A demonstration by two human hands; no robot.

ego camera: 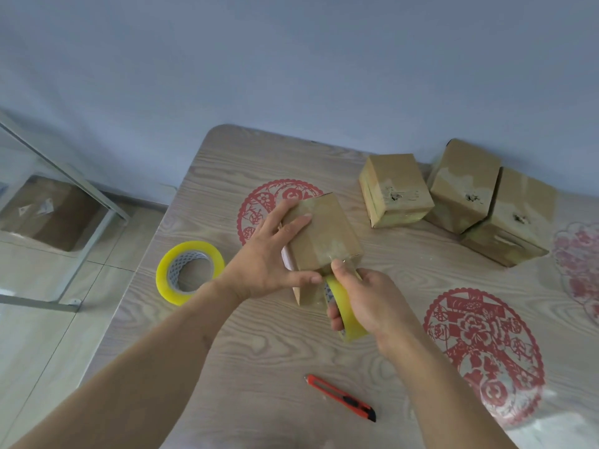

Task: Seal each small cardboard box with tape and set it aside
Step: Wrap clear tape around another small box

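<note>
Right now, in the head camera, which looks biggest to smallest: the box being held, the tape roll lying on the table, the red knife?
1. Box
2. Tape roll
3. Knife, though it lies nearer the camera.

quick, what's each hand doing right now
Left hand: fingers curled round the cardboard box, steadying it.
Right hand: grips the yellow tape roll against the box.

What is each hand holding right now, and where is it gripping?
The left hand holds the cardboard box by its left side and top. The right hand grips a roll of tape around its rim.
</note>
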